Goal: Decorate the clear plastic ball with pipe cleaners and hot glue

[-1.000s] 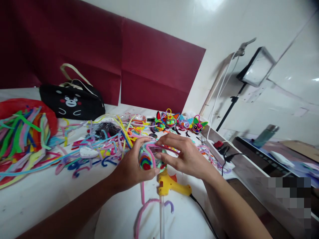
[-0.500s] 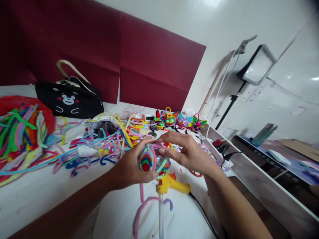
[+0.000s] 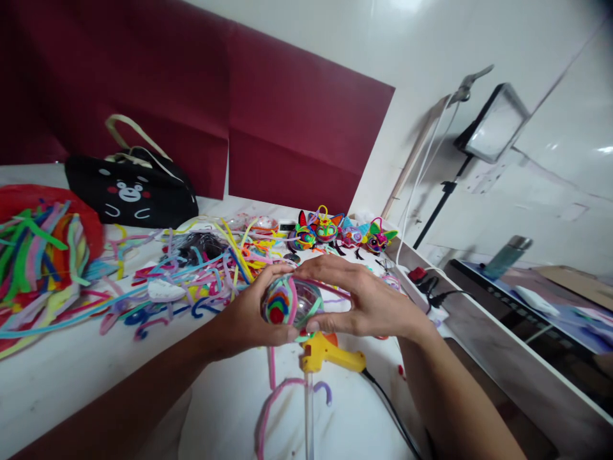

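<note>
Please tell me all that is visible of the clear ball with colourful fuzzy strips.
The clear, plastic-looking ball with colourful fuzzy strips bears nested coloured arcs around a red spot, plus a pink strip and pale green one. The left hand grips it above the white table; the right hand curves around its other side. Its back is hidden.

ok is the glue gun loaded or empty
Loaded: a clear glue stick juts from the back of the yellow glue gun.
</note>
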The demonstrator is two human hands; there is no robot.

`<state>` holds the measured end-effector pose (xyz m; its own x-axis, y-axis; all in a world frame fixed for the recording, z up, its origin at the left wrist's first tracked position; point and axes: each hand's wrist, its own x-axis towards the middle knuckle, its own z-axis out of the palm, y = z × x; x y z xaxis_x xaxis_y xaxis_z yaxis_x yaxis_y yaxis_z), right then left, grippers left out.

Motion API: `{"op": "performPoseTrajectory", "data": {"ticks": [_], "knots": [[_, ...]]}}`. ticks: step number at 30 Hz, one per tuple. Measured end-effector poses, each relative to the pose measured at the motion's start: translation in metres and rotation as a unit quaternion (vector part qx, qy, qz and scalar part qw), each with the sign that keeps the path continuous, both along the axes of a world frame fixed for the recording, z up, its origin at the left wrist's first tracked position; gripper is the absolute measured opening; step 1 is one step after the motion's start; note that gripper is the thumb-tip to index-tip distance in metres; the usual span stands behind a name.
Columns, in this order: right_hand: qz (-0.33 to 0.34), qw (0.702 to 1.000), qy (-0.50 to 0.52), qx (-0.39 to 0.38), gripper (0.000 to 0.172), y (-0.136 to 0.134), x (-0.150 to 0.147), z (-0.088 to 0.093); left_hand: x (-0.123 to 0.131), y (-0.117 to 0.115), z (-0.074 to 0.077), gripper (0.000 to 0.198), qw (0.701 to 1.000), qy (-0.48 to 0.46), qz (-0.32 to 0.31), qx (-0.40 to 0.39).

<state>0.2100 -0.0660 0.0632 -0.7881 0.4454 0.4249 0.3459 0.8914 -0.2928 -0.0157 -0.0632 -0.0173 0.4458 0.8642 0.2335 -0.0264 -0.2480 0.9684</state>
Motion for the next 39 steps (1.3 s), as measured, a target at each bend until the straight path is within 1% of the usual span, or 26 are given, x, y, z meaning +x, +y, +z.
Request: {"op": "performPoseTrajectory", "data": {"ticks": [3, 7, 12, 14, 16, 18, 21, 23, 26, 28, 29, 31, 33, 35, 37, 39], "knots": [[0.003, 1.000, -0.005, -0.004, 0.052, 0.001, 0.000, -0.001, 0.000, -0.001, 0.003, 0.089, 1.000, 0.013, 0.006, -0.004], [0.005, 1.000, -0.010, -0.002, 0.053, 0.002, 0.000, -0.002, 0.000, -0.001, 0.003, 0.089, 1.000, -0.004, 0.000, -0.017], [0.000, 1.000, -0.007, 0.002, 0.055, 0.001, 0.000, -0.001, -0.002, 0.003, 0.002, 0.088, 1.000, -0.003, -0.009, -0.023], [-0.006, 1.000, 0.007, 0.015, 0.055, 0.000, 0.001, 0.001, -0.003, 0.005, 0.003, 0.086, 0.999, -0.013, -0.010, -0.033], [-0.023, 0.998, 0.040, 0.038, 0.052, -0.004, 0.003, 0.003, -0.004, 0.008, 0.004, 0.083, 0.998, -0.032, 0.006, -0.052], [-0.044, 0.993, 0.092, 0.060, 0.044, -0.009, 0.006, 0.007, -0.005, 0.012, 0.004, 0.084, 0.995, -0.054, 0.031, -0.074], [-0.045, 0.985, 0.151, 0.073, 0.031, -0.020, 0.010, 0.015, -0.006, 0.017, 0.003, 0.086, 0.988, -0.082, 0.074, -0.103], [-0.036, 0.987, 0.143, 0.059, 0.025, -0.028, 0.014, 0.020, -0.006, 0.019, 0.003, 0.085, 0.981, -0.103, 0.113, -0.118], [-0.024, 0.996, 0.081, -0.009, 0.015, -0.040, 0.021, 0.021, -0.005, 0.021, 0.005, 0.080, 0.970, -0.129, 0.152, -0.138], [-0.034, 0.998, 0.011, -0.059, 0.014, -0.047, 0.028, 0.014, -0.004, 0.021, 0.007, 0.077, 0.964, -0.144, 0.170, -0.148], [-0.051, 0.995, -0.032, -0.078, 0.015, -0.050, 0.032, 0.008, -0.003, 0.021, 0.008, 0.076, 0.959, -0.153, 0.182, -0.152], [-0.109, 0.982, -0.118, -0.099, 0.020, -0.053, 0.040, -0.008, -0.003, 0.022, 0.010, 0.075, 0.951, -0.170, 0.203, -0.161], [-0.161, 0.964, -0.178, -0.118, 0.028, -0.053, 0.049, -0.027, -0.002, 0.023, 0.009, 0.074, 0.945, -0.176, 0.218, -0.167], [-0.199, 0.949, -0.208, -0.128, 0.035, -0.050, 0.055, -0.045, -0.001, 0.025, 0.008, 0.072, 0.945, -0.176, 0.221, -0.164], [-0.230, 0.939, -0.224, -0.121, 0.037, -0.046, 0.057, -0.059, -0.001, 0.026, 0.005, 0.069, 0.949, -0.177, 0.211, -0.152], [-0.234, 0.935, -0.237, -0.124, 0.043, -0.042, 0.054, -0.071, -0.001, 0.026, 0.004, 0.067, 0.952, -0.178, 0.204, -0.145]]}}
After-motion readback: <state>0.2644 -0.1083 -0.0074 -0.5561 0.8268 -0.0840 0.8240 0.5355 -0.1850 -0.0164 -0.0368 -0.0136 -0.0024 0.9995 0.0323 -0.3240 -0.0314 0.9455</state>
